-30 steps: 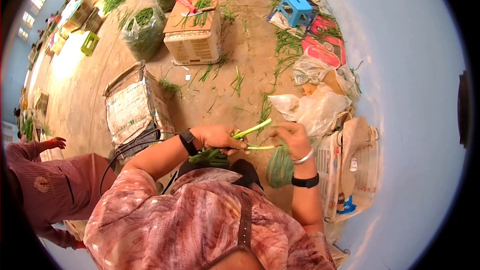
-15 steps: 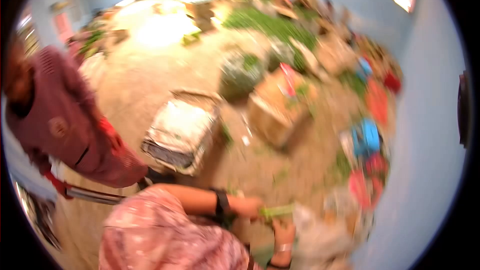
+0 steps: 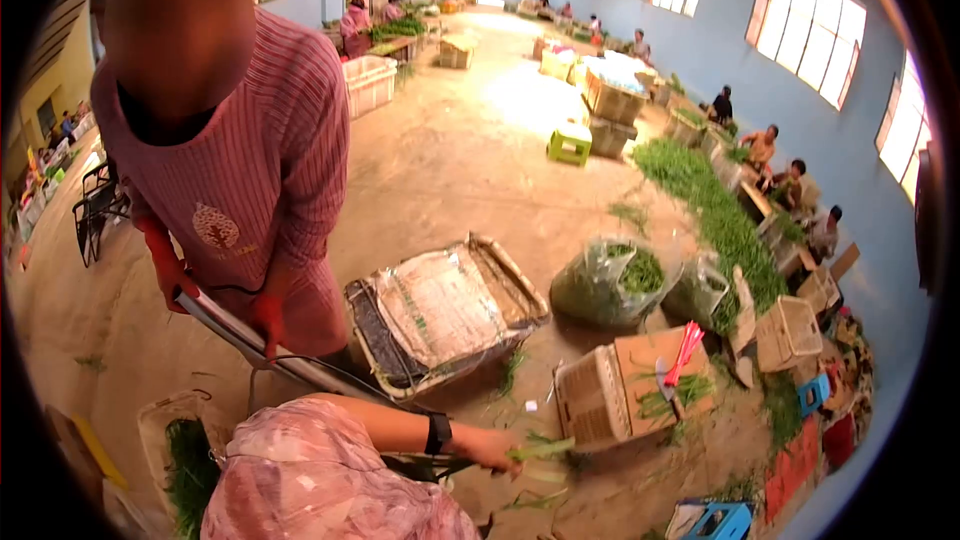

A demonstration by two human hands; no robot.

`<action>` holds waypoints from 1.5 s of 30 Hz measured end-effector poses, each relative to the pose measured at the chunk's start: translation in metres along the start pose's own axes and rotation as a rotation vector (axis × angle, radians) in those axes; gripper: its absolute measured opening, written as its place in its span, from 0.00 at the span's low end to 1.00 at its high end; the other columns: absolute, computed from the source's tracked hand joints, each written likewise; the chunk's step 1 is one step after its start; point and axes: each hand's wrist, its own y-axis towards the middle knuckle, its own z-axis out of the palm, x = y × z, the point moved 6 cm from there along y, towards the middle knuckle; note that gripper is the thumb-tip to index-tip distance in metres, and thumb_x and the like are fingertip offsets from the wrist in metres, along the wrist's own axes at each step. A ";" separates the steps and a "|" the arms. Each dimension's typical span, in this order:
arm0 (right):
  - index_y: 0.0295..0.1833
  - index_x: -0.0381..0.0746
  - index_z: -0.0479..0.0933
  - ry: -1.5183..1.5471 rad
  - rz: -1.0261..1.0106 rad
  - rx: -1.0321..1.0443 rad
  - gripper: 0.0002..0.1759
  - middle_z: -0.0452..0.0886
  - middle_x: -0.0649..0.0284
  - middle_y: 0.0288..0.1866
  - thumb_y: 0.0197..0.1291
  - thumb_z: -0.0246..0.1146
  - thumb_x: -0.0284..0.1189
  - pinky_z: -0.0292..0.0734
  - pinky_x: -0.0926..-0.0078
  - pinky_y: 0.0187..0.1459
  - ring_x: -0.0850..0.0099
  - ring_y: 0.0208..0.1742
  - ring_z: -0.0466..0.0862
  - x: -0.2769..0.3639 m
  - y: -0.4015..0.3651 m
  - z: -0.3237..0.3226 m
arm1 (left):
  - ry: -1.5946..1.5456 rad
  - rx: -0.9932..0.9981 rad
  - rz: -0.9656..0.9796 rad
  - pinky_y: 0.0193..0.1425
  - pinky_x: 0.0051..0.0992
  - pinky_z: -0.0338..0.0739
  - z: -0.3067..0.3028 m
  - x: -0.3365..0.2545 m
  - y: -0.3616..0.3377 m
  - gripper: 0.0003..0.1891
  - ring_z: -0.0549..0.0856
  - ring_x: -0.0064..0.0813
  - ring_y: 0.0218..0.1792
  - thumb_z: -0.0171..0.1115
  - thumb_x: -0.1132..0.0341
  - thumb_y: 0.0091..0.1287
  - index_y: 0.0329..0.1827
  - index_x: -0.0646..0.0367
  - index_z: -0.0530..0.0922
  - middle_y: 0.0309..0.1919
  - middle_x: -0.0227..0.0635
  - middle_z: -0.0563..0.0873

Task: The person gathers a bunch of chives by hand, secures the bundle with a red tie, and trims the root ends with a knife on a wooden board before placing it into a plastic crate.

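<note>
My left hand (image 3: 488, 448), with a black band on its wrist, reaches out at the lower middle from a pink patterned sleeve (image 3: 330, 470). Its fingers are closed round one end of some green stalks (image 3: 542, 447), which point right towards a crate. More loose green stalks (image 3: 537, 500) show just below. My right hand is out of the frame.
A person (image 3: 240, 140) in a ribbed top and red gloves grips a metal bar at left. Nearby are a covered basket (image 3: 450, 305), a greens-filled bag (image 3: 612, 280) and a crate (image 3: 590, 400) bearing a knife (image 3: 665, 376). Several people sit along the right wall.
The view has swung and sharpened, showing more of the room. My right hand, earlier at the stalks beside my left, has left the frame. The other person now appears larger and more fully.
</note>
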 end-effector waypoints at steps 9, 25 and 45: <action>0.56 0.27 0.71 0.011 -0.310 0.362 0.21 0.82 0.54 0.41 0.70 0.50 0.35 0.76 0.78 0.35 0.70 0.35 0.81 0.132 0.045 0.097 | -0.117 -0.034 0.031 0.31 0.21 0.74 0.069 -0.033 0.078 0.14 0.78 0.19 0.25 0.54 0.59 0.70 0.36 0.62 0.78 0.23 0.30 0.81; 0.45 0.32 0.75 -0.221 -0.355 0.385 0.16 0.81 0.56 0.38 0.68 0.52 0.35 0.75 0.72 0.38 0.69 0.36 0.79 0.265 0.076 -0.078 | -0.193 -0.488 0.254 0.27 0.24 0.71 0.161 -0.117 0.239 0.10 0.76 0.21 0.23 0.61 0.59 0.63 0.38 0.55 0.75 0.23 0.30 0.78; 0.41 0.39 0.71 0.453 -0.151 0.920 0.11 0.69 0.67 0.24 0.69 0.52 0.36 0.65 0.80 0.23 0.77 0.23 0.68 0.337 0.158 -0.084 | -1.285 -0.781 0.612 0.49 0.33 0.79 0.144 -0.073 0.225 0.22 0.82 0.39 0.49 0.42 0.57 0.73 0.62 0.65 0.67 0.51 0.48 0.80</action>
